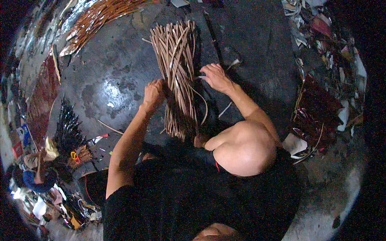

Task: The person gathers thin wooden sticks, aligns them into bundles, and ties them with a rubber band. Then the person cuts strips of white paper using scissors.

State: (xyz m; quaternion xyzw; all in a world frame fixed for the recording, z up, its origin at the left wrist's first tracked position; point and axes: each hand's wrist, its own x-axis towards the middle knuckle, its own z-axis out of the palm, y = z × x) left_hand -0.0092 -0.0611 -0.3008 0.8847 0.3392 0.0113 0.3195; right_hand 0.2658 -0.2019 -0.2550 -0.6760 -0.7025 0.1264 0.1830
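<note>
A long bundle of thin brown strips (177,80) lies on the dark floor in front of me, its strips crossing one another and fanning out at the far end. Against the bundle's left side is my left hand (154,93), its fingers curled closed; what they grip is hidden. To the right of the bundle my right hand (219,79) pinches a narrow whitish strip (202,77), which runs toward the bundle's middle. One loose brown strip (206,106) bows out from the bundle's near right side.
Glossy orange-brown strips (100,20) lie at the far left, and a bunch of black strips (68,124) at left. A dark thin bar (213,36) rests beyond my right hand. Scraps (317,48) litter the right side; a blue ring-shaped thing (39,180) sits lower left. My bent knee (245,148) is close by.
</note>
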